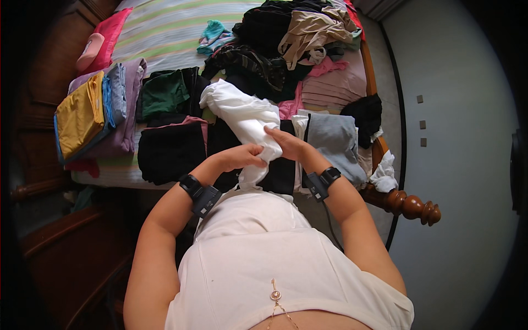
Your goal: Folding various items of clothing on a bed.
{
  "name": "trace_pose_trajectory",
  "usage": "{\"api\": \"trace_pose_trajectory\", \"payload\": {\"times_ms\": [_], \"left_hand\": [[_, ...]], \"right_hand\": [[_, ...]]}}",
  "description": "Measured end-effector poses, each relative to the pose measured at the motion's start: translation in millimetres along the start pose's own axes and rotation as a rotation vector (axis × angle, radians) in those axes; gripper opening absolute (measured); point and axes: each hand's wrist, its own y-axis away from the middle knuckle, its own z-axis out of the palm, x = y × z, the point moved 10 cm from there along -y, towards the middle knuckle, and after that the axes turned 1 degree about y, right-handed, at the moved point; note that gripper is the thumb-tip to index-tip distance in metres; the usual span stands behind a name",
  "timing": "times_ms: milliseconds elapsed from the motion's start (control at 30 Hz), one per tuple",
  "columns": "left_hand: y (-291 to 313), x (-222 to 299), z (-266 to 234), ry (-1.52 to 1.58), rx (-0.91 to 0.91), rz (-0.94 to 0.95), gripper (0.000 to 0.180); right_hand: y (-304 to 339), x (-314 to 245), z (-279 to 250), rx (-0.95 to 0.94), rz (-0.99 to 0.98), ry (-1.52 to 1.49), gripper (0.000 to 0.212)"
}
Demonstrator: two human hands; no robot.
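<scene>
A bunched white cloth garment (242,113) stretches from the middle of the bed toward my body, its lower end hanging near my waist. My left hand (245,156) is closed on its near part, thumb and fingers pinching the fabric. My right hand (287,144) grips the same garment from the right side, thumb on top. What kind of garment it is cannot be made out. Beneath it lie dark folded clothes. Close to my left forearm is a folded black garment (171,151); a folded grey garment (331,142) lies just beyond my right wrist.
Folded yellow cloth (81,118) and purple cloth (127,104) are stacked at the left. A loose heap with a beige garment (313,34) is at the far right. The striped bed (165,25) has a turned wooden post (410,206) at its near right corner.
</scene>
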Motion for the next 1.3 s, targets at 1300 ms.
{"api": "trace_pose_trajectory", "payload": {"times_ms": [1300], "left_hand": [[34, -44, -49, 0.567, 0.262, 0.057, 0.052]], "right_hand": [[29, -8, 49, -0.239, -0.24, 0.198, 0.032]]}}
